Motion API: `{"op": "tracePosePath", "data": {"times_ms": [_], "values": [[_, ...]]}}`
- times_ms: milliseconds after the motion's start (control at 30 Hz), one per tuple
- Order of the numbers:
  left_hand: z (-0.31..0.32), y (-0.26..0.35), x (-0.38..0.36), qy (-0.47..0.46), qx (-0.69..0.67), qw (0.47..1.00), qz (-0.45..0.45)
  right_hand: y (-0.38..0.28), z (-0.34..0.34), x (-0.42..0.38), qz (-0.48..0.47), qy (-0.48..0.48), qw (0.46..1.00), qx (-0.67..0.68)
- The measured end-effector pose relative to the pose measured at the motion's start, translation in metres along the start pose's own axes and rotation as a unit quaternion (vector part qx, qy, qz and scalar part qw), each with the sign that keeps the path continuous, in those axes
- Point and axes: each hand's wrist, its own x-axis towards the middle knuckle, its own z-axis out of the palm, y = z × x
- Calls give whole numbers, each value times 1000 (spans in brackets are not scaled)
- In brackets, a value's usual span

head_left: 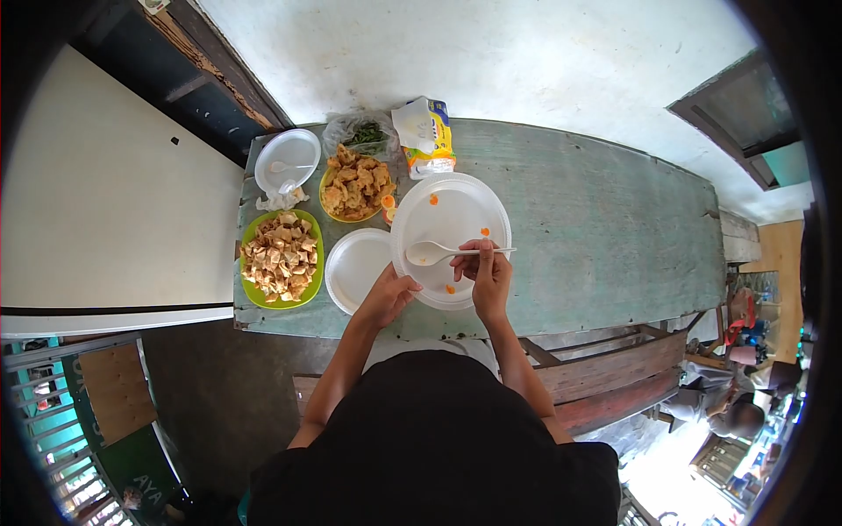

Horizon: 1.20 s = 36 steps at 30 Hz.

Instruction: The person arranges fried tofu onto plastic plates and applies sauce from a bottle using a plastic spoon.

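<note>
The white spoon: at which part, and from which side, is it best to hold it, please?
Probably grip the white spoon by its handle, coming from the right, as the right hand does: the slim handle reaches past the right rim of the large plate, while the broad end points left.

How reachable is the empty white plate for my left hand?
Probably yes: the empty white plate lies mostly uncovered beside your left hand, though that hand would first have to release the orange-spotted plate.
</note>
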Motion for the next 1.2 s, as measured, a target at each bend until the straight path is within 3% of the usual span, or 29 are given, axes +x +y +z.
{"op": "tracePosePath", "data": {"times_ms": [300,633,933,1067,1200], "values": [[4,1,0,20,1,1000,7,6,-2,1,-16,-4,1000,-2],[5,4,-2,11,-2,1000,15,1,-23,10,-57,73,995,-21],[-4,-1,0,7,-22,1000,2,3,-3,-1,-24,-28,999,-39],[-4,0,0,9,-23,1000,1,5,-7,0,-24,-35,999,-29],[-3,3,-1,3,-23,1000,9,5,-27,6,-51,24,997,-44]]}}
